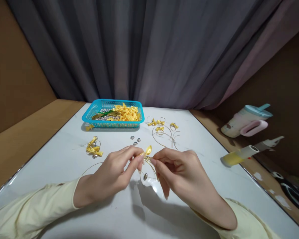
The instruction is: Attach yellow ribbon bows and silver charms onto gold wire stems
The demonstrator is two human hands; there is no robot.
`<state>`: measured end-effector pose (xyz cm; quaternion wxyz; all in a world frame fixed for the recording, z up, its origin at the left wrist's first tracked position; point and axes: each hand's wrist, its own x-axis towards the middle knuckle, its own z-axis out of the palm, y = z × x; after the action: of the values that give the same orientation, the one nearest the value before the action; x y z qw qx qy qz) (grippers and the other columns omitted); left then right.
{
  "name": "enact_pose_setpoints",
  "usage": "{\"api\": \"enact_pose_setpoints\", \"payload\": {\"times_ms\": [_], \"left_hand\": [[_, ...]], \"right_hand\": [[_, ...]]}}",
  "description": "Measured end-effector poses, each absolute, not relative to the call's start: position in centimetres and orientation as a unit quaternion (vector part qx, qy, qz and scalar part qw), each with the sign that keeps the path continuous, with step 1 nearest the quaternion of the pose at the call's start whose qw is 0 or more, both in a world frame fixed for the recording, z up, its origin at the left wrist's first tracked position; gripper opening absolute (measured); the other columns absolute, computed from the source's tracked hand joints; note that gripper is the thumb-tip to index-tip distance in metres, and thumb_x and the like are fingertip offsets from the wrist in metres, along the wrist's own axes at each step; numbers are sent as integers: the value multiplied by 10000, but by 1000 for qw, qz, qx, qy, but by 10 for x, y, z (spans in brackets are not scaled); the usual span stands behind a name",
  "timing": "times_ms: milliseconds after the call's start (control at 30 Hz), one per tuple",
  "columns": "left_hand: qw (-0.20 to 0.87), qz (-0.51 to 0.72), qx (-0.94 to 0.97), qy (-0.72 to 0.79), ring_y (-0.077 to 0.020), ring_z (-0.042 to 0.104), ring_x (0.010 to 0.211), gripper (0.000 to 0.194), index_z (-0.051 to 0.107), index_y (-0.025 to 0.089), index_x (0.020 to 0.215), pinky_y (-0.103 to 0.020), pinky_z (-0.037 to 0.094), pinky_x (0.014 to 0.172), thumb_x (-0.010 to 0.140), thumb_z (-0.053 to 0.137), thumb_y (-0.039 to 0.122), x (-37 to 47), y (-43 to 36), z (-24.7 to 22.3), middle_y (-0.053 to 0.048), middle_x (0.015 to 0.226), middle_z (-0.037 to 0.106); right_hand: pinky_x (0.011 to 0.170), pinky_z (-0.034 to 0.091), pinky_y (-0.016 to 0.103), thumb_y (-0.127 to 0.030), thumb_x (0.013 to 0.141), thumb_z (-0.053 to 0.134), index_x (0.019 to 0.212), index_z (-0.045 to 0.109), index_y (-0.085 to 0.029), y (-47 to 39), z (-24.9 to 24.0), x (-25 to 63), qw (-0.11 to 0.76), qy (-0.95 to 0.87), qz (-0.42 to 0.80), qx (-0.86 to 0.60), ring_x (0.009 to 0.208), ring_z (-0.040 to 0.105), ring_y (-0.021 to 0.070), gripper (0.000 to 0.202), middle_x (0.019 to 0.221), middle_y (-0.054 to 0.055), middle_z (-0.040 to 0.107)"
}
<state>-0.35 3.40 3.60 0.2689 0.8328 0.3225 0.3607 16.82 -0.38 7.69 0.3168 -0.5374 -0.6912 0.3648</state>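
Between my hands is a yellow ribbon bow [148, 150] with thin gold wire [153, 167] looping below it. The fingertips of my left hand [122, 167] pinch the bow from the left. On the other side, my right hand [180, 171] is closed in a pinch on the wire just under the bow. A silver bead [145, 176] shows below, by the wire loop; whether it hangs or lies on the table cannot be told. Three silver heart-shaped beads [135, 143] lie just beyond my left fingers. My fingers partly hide the bow's lower part.
A blue basket [112, 124] of yellow bows and silver beads stands at the back left. Wire rings with yellow bows [159, 130] and loose wires [164, 145] lie behind my right hand, a bow cluster [94, 147] at left. A cup [246, 121] and a yellow-filled bottle [239, 156] are at right.
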Motion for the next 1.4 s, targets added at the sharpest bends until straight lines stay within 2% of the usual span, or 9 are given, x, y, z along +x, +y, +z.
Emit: {"api": "enact_pose_setpoints", "payload": {"times_ms": [267, 400, 533, 633, 867, 1067, 1200, 1300, 1400], "left_hand": [[189, 372, 876, 242, -134, 490, 701, 158, 470, 155, 852, -251, 411, 656, 886, 375, 33, -1, 32, 32, -19, 723, 521], [179, 383, 870, 253, -142, 504, 703, 163, 472, 167, 876, -261, 414, 659, 894, 363, 48, -1, 30, 35, -16, 724, 525], [198, 384, 852, 296, -113, 514, 664, 130, 485, 177, 880, -227, 408, 642, 906, 391, 91, -4, 30, 40, 14, 702, 520], [204, 380, 849, 305, -93, 511, 656, 123, 488, 179, 876, -203, 399, 640, 904, 407, 90, -6, 30, 42, 25, 708, 523], [196, 377, 862, 278, -103, 493, 680, 128, 479, 168, 893, -212, 395, 655, 895, 409, 61, -6, 31, 41, 11, 727, 518], [194, 384, 877, 213, -135, 490, 697, 180, 472, 152, 942, -247, 416, 649, 877, 376, 14, -5, 29, 41, -21, 725, 534], [175, 384, 883, 205, -139, 491, 698, 192, 479, 149, 965, -256, 422, 645, 875, 377, 13, -6, 29, 41, -32, 738, 553], [177, 393, 880, 198, -137, 493, 698, 193, 497, 135, 964, -261, 425, 653, 870, 388, 6, -6, 30, 41, -28, 727, 553], [186, 395, 880, 186, -134, 496, 697, 195, 512, 117, 948, -263, 428, 668, 854, 402, -14, -6, 32, 40, -30, 724, 560]], "right_hand": [[399, 354, 214, -180, 853, 438, 663, 534, -174, -4, 63, 166, 341, -736, 295, -506, 310, 456, 94, 212, 357, -36, 494], [419, 380, 211, -193, 869, 432, 705, 555, -167, -2, 63, 167, 344, -745, 269, -504, 353, 498, 101, 207, 402, -25, 527], [500, 457, 210, -216, 883, 448, 844, 579, -166, 0, 69, 172, 331, -759, 297, -475, 493, 617, 124, 145, 589, 16, 650], [544, 493, 209, -195, 881, 455, 891, 565, -175, 0, 71, 176, 326, -764, 315, -460, 581, 664, 133, 112, 696, 30, 686], [483, 504, 195, -269, 862, 527, 787, 510, -191, -1, 71, 178, 374, -718, 365, -459, 540, 653, 122, 109, 651, -1, 647], [450, 471, 190, -233, 862, 515, 772, 447, -202, 1, 68, 174, 368, -703, 399, -459, 539, 641, 114, 118, 666, -6, 640], [497, 444, 213, -301, 782, 630, 761, 428, -204, 12, 71, 179, 377, -702, 367, -480, 544, 588, 110, 225, 618, -23, 599], [498, 407, 207, -410, 699, 694, 821, 421, -206, 27, 72, 187, 379, -692, 392, -473, 645, 559, 119, 363, 707, -8, 588], [505, 407, 203, -494, 818, 525, 888, 383, -206, 39, 66, 189, 361, -644, 521, -429, 622, 510, 96, 328, 712, -13, 552]]}}
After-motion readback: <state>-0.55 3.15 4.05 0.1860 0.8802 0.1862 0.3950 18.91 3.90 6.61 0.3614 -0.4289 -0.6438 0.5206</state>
